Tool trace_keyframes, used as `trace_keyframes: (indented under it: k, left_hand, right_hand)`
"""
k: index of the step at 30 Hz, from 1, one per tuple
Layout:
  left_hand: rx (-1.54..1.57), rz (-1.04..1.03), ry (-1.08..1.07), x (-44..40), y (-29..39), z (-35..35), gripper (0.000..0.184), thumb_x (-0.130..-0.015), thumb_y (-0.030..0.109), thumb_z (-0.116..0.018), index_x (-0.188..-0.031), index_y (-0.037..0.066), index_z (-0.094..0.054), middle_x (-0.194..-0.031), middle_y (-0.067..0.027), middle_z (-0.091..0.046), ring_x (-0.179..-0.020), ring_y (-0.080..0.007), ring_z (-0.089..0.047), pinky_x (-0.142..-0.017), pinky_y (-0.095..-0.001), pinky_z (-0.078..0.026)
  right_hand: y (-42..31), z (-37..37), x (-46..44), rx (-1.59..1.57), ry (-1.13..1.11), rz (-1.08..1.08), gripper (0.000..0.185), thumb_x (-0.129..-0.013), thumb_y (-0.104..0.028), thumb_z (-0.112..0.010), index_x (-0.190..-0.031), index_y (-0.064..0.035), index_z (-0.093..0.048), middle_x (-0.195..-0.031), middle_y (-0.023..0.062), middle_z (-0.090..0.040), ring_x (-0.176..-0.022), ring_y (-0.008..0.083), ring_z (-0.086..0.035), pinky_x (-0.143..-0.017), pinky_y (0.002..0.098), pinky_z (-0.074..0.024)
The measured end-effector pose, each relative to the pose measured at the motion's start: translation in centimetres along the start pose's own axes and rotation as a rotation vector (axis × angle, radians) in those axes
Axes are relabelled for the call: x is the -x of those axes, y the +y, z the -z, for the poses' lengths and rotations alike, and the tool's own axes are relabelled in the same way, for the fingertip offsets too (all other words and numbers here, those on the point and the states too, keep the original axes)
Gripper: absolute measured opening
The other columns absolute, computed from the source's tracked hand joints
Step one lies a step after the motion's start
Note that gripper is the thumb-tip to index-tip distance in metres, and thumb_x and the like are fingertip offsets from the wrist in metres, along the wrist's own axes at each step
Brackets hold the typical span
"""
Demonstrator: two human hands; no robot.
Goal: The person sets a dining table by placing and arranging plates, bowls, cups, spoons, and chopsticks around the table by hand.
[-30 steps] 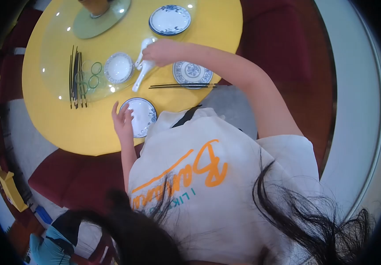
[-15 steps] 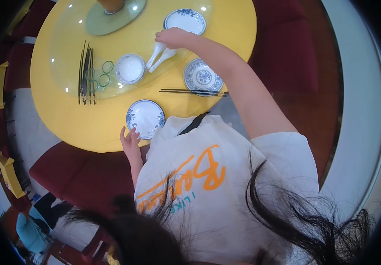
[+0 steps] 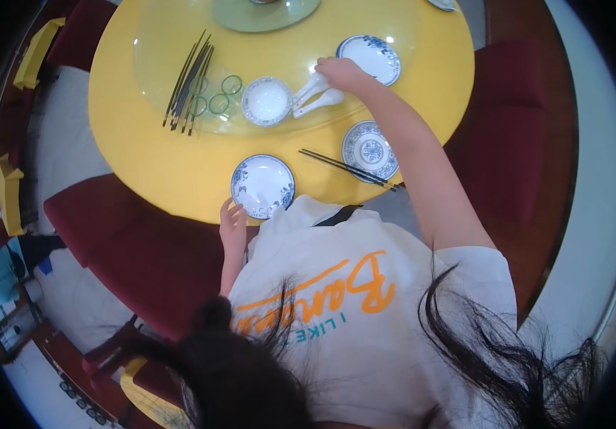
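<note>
My right hand point(image 3: 341, 74), its fingers pinched together, grips the end of a white ceramic spoon point(image 3: 311, 89). A second white spoon point(image 3: 322, 101) lies just below it, and the two fan out from beside a small white bowl point(image 3: 266, 102). Past the hand is a white plate with blue flowers point(image 3: 369, 60). My left hand point(image 3: 233, 223) holds nothing, its fingers loosely apart at the lower left rim of another blue-flowered plate point(image 3: 263, 186). Whether the fingertips touch that rim, I cannot tell.
Green rings point(image 3: 219, 104) and several dark chopsticks point(image 3: 190, 84) lie left of the bowl on the glass turntable. More chopsticks point(image 3: 344, 168) rest across a patterned blue-and-white plate point(image 3: 370, 151). Maroon chairs point(image 3: 122, 250) surround the yellow round table point(image 3: 133, 164).
The camera view has shifted, so the table and dishes appear farther right. My right hand stays on the spoon, and my left hand stays beside the near plate.
</note>
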State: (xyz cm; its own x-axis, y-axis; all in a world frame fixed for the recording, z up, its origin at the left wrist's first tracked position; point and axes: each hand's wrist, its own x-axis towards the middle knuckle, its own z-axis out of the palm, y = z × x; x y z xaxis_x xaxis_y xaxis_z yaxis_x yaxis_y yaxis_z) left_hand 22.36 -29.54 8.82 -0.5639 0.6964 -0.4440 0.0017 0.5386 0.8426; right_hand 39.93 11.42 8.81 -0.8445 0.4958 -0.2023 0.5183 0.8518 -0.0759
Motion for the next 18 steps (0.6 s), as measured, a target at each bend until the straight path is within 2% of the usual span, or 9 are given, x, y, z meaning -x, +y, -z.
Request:
trace_keyframes:
  k: [2, 6, 8, 11, 14, 16, 18]
  left_hand:
    - [-0.025, -0.061, 0.03, 0.2, -2.0, -0.5, 0.046, -0.081, 0.014, -0.057, -0.121, 0.002, -0.041, -0.107, -0.0165, -0.054, -0.088, -0.021, -0.056, -0.076, -0.0314, -0.045]
    - [-0.162, 0.02, 0.025, -1.3, -5.0, -1.2, 0.048, -0.078, 0.014, -0.06, -0.12, 0.001, -0.041, -0.106, -0.0194, -0.051, -0.088, -0.0243, -0.057, -0.075, -0.0321, -0.046]
    - [-0.055, 0.045, 0.009, -2.3, -7.2, -2.0, 0.048, -0.078, 0.013, -0.06, -0.119, 0.001, -0.039, -0.106, -0.0192, -0.05, -0.087, -0.0244, -0.057, -0.07, -0.0308, -0.048]
    - [0.062, 0.118, 0.02, -2.6, -6.1, -2.5, 0.047, -0.078, 0.011, -0.06, -0.117, 0.002, -0.034, -0.102, -0.0194, -0.052, -0.08, -0.023, -0.059, -0.061, -0.0289, -0.05]
    - [0.093, 0.218, 0.055, -2.8, -5.4, -2.6, 0.047, -0.078, 0.009, -0.06, -0.115, 0.004, -0.031, -0.098, -0.019, -0.053, -0.07, -0.0203, -0.059, -0.052, -0.0278, -0.05]
    - [0.131, 0.289, 0.08, -3.1, -5.2, -2.6, 0.047, -0.079, 0.009, -0.059, -0.114, 0.004, -0.029, -0.096, -0.0182, -0.053, -0.065, -0.0185, -0.058, -0.047, -0.0273, -0.049]
    - [0.206, 0.376, 0.097, -3.2, -3.9, -2.5, 0.047, -0.08, 0.01, -0.059, -0.115, 0.005, -0.028, -0.094, -0.0171, -0.054, -0.06, -0.0171, -0.057, -0.045, -0.0269, -0.048]
  right_hand:
    - [-0.4, 0.6, 0.5, 0.051, 0.025, 0.036, 0.018, -0.072, -0.003, -0.055, -0.09, -0.0068, -0.057, -0.096, 0.0068, -0.054, -0.092, 0.0241, -0.055, -0.074, 0.0346, -0.0486]
    - [-0.5, 0.1, 0.8, 0.095, -0.023, 0.086, 0.023, -0.073, -0.005, -0.055, -0.096, -0.009, -0.057, -0.095, 0.0066, -0.054, -0.093, 0.0235, -0.055, -0.075, 0.0346, -0.0481]
    - [-0.4, -0.6, 1.2, 0.038, 0.002, 0.044, 0.027, -0.073, -0.008, -0.056, -0.1, -0.0105, -0.056, -0.094, 0.0064, -0.054, -0.093, 0.0232, -0.055, -0.075, 0.0346, -0.048]
    - [-1.2, 0.0, 3.4, -0.181, 0.27, -0.071, 0.032, -0.075, -0.015, -0.057, -0.107, -0.0122, -0.054, -0.095, 0.0069, -0.055, -0.093, 0.0238, -0.055, -0.074, 0.0354, -0.0476]
    - [-2.4, 0.1, 8.1, -0.342, 0.38, -0.352, 0.033, -0.078, -0.022, -0.057, -0.108, -0.0111, -0.053, -0.099, 0.0074, -0.055, -0.094, 0.0253, -0.054, -0.076, 0.037, -0.0465]
    - [-2.5, -2.2, 12.5, -0.355, 0.377, -0.555, 0.034, -0.08, -0.028, -0.056, -0.107, -0.0072, -0.053, -0.101, 0.011, -0.055, -0.094, 0.0286, -0.055, -0.076, 0.0385, -0.0458]
    - [-2.6, -4.1, 17.2, -0.313, 0.184, -0.762, 0.042, -0.079, -0.033, -0.057, -0.106, -0.0019, -0.051, -0.101, 0.0172, -0.055, -0.093, 0.0316, -0.055, -0.077, 0.0392, -0.0457]
